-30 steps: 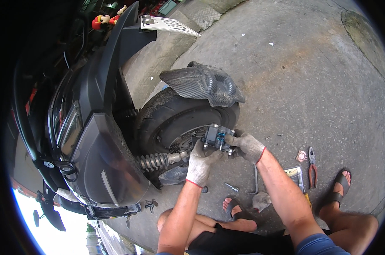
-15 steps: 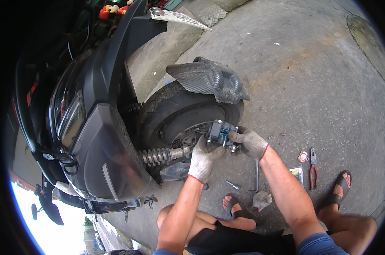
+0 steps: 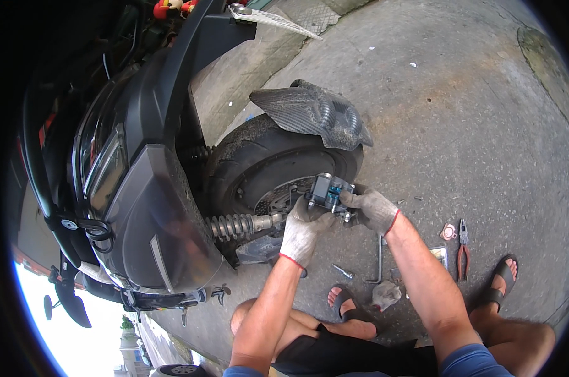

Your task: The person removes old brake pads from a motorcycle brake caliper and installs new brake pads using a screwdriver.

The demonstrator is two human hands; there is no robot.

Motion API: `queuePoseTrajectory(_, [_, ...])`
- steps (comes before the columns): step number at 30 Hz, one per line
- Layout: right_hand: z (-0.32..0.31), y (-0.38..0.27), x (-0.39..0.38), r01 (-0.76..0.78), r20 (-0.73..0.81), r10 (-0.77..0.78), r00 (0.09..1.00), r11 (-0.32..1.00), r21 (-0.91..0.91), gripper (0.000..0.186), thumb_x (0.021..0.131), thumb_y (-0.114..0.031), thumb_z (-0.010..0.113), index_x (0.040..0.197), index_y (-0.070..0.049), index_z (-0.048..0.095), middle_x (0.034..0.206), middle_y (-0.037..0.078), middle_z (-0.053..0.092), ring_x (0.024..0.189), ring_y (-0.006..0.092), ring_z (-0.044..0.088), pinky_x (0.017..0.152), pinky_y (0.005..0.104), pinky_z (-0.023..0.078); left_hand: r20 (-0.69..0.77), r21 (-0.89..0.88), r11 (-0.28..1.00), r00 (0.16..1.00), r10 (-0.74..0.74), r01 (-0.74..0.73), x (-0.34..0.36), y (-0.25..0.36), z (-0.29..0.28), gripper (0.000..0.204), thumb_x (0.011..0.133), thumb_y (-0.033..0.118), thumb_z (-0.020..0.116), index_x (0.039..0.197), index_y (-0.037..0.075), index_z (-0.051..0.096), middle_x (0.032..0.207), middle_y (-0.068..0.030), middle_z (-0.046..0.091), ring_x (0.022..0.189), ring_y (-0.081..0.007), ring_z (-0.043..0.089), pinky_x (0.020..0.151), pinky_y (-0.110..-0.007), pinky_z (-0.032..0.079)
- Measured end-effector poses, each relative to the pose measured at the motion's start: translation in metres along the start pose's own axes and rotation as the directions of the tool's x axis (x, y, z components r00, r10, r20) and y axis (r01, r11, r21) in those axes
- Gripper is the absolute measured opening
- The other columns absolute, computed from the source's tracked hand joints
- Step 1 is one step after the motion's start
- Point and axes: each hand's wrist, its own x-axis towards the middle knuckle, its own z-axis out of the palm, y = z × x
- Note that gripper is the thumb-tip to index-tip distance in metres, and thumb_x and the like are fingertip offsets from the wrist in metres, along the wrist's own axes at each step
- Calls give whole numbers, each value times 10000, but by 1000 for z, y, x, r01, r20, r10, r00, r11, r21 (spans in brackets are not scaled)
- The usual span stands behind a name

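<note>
A dark brake caliper [image 3: 326,191] with blue parts in its slot is held up between both hands, beside the scooter's rear wheel [image 3: 253,160]. My left hand [image 3: 302,230], in a grey-white work glove with a red cuff, grips the caliper's near left side. On its right side my right hand [image 3: 373,210], gloved alike, has the thumb pressed near the blue parts. The fingers under and behind the caliper are hidden. Just left of my left hand is the shock absorber's coil spring [image 3: 231,227]. Behind the caliper, part of the brake disc [image 3: 278,198] shows.
The scooter's bodywork [image 3: 162,213] fills the left. A carbon-patterned mudguard [image 3: 319,113] overhangs the tyre. On the concrete lie a bolt-like metal piece [image 3: 343,271], a bent wrench [image 3: 379,261], a crumpled grey cloth [image 3: 386,294] and red-handled pliers [image 3: 463,251], near my sandalled feet.
The view has shifted slightly. Both hands keep hold of the caliper in nearly the same place, with its tilt barely altered.
</note>
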Motion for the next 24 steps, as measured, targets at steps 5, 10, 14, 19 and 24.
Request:
queuePoseTrajectory(5, [1,-2,0,-27,-21,26,999,999,-26,483,912,-313,756,1251,-23,570,959,66,697,753,159,665,561,324,558,-7,0,1000,1000,-15,15,0,0,-1,475,816,-49,722,1245,-19,521,1117,-76,641,970,-141,631,849,-302,543])
queuePoseTrajectory(10, [4,-5,-1,-17,-37,16,999,999,-42,470,920,-308,746,1245,-14,576,949,64,694,754,161,663,557,324,557,-22,17,1000,1000,9,-8,-2,3,3,482,814,-45,730,1247,-22,519,1122,-77,641,985,-144,630,861,-299,541])
queuePoseTrajectory(14, [3,-5,0,-26,-25,25,999,999,-42,479,926,-311,738,1251,0,573,950,67,691,764,164,662,562,318,557,-26,28,999,999,21,-20,-2,0,2,465,823,-39,723,1240,-20,518,1120,-82,645,983,-146,635,858,-304,544])
queuePoseTrajectory(19, [5,-6,-1,-28,-29,27,999,998,-50,488,931,-308,732,1267,6,568,963,72,690,776,166,663,566,315,557,-21,14,1000,1000,17,-17,-3,2,3,454,829,-22,728,1231,-16,517,1103,-83,656,956,-147,641,848,-308,548])
queuePoseTrajectory(24, [6,-7,-1,-29,-33,27,999,998,-56,496,930,-312,734,1273,6,567,965,69,690,781,159,658,567,313,553,-17,26,999,999,33,-33,-3,0,1,460,836,-4,726,1244,-21,514,1079,-80,664,947,-148,643,834,-307,549])
